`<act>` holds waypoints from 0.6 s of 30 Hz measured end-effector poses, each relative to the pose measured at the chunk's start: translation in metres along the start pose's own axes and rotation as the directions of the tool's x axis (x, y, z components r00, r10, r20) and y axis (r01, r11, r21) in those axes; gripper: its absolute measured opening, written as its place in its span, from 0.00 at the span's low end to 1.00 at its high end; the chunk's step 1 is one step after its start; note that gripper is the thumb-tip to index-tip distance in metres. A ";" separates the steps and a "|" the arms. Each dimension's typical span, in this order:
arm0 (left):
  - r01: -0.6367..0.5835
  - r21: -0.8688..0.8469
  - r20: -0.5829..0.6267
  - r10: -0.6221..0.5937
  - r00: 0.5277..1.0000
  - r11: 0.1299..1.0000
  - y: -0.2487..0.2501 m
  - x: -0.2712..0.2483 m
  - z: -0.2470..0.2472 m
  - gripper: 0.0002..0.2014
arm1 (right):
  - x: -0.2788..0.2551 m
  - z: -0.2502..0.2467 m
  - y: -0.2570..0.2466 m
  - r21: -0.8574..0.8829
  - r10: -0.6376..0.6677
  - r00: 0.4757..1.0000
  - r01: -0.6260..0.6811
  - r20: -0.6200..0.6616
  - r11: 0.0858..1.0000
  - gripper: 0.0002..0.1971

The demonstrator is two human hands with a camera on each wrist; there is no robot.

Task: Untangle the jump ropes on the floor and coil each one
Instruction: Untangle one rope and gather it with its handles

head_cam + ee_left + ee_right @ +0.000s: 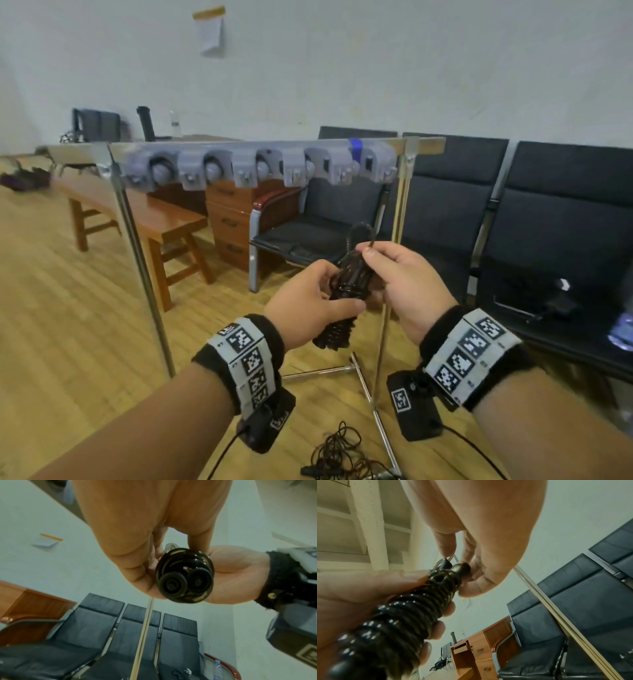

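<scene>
A black jump rope is wound tightly round its two handles into one bundle, held at chest height. My left hand grips the bundle round its middle; the left wrist view shows the two round handle ends side by side inside the coils. My right hand pinches the last loop of cord at the bundle's top, seen close in the right wrist view at the handle tips. A second dark rope lies tangled on the wooden floor below.
A metal rack with a grey hook rail stands just beyond my hands, its feet near the tangled rope. Black seats line the wall on the right. A wooden bench and drawers stand at the left.
</scene>
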State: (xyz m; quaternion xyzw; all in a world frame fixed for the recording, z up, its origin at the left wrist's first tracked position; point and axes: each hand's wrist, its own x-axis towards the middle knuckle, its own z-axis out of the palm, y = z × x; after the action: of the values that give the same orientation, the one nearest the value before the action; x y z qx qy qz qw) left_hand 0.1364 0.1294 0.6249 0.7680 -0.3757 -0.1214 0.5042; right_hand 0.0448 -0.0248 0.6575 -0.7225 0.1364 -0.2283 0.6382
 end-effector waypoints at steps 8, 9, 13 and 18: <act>-0.080 0.213 -0.098 0.102 0.990 0.974 0.055 0.065 -0.015 0.21 | 0.039 -0.007 -0.044 -0.096 -0.072 0.994 0.064 -0.081 0.993 0.10; -0.086 0.179 -0.086 0.103 0.991 0.980 0.059 0.073 -0.014 0.20 | 0.046 -0.012 -0.046 -0.112 -0.096 0.990 0.084 -0.103 0.990 0.10; -0.034 -0.077 -0.039 0.031 0.999 0.996 0.064 0.099 -0.007 0.15 | 0.069 -0.035 -0.049 -0.110 -0.083 0.987 0.067 -0.141 0.992 0.07; 0.018 -0.193 -0.002 -0.018 1.000 0.981 0.056 0.115 0.008 0.17 | 0.089 -0.054 -0.039 -0.111 0.027 0.996 -0.035 -0.080 0.993 0.11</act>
State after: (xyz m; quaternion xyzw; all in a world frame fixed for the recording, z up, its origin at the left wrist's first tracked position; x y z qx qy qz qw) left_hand 0.1850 0.0316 0.6919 0.7192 -0.3543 -0.1605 0.5757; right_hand 0.0902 -0.1089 0.7142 -0.7456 0.1851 -0.2384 0.5941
